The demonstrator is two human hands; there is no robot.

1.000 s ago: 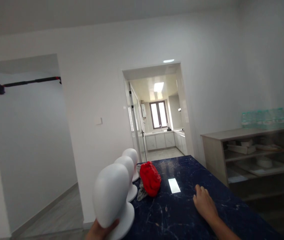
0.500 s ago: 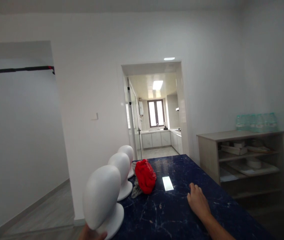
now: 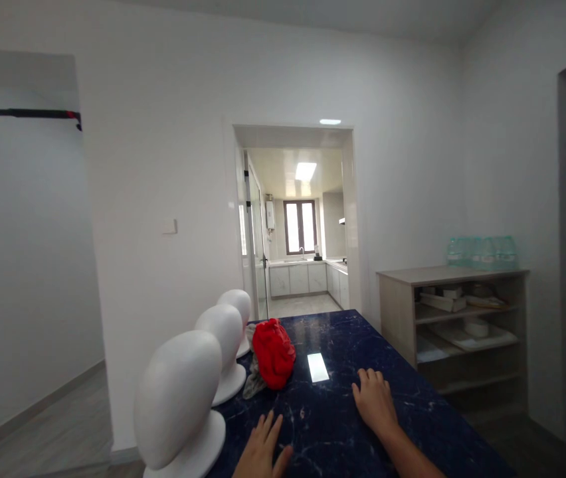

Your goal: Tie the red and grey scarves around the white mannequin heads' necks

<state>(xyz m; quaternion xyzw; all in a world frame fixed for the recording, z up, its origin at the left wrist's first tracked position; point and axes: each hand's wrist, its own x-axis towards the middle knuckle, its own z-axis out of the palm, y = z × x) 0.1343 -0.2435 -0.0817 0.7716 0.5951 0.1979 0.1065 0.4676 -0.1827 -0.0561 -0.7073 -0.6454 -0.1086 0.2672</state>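
Observation:
My left hand is over the near part of the dark blue marbled table, fingers spread and nothing in it. To its left stands the nearest white foam mannequin head on its round base, with a second head and a third head in a row behind. My right hand lies palm down on the right side of the table, fingers extended, holding nothing. Beyond my left hand a bunched red cloth rests against a grey cloth, both beside the heads.
A wooden shelf unit stands right of the table, with several bottles on top and boxes inside. Past the table's far edge a doorway opens onto a kitchen. The bright rectangle on the tabletop looks like a light reflection.
My left hand has left the nearest foam head's base and moved right, over the table. My right hand's fingers have straightened out. The view has turned slightly right.

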